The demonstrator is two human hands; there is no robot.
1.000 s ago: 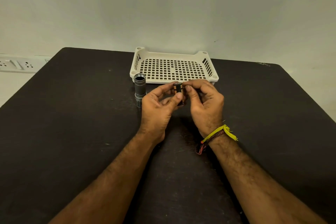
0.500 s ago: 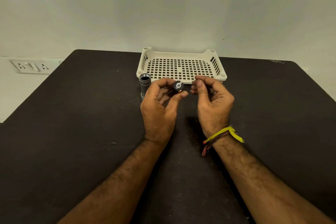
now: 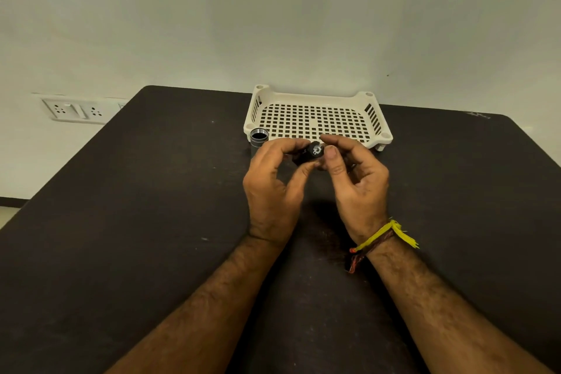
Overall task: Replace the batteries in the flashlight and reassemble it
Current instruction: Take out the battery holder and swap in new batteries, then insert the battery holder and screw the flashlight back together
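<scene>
Both hands pinch a small black battery holder: left hand fingers underneath, right hand fingers at its end, above the dark surface.

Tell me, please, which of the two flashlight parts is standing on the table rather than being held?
The silver tube left of the basket stands upright, untouched; the black part is held in both hands.

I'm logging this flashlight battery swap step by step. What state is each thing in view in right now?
Battery holder: lifted off the table, pinched between both hands, metal-contact end facing the camera.
Flashlight body: standing upright on the table, open end up, untouched.
Tray: on the table, nothing visible inside.
Left hand: gripping the holder.
Right hand: fingertips on the holder's end.
Wall sockets: nothing plugged in.
</scene>
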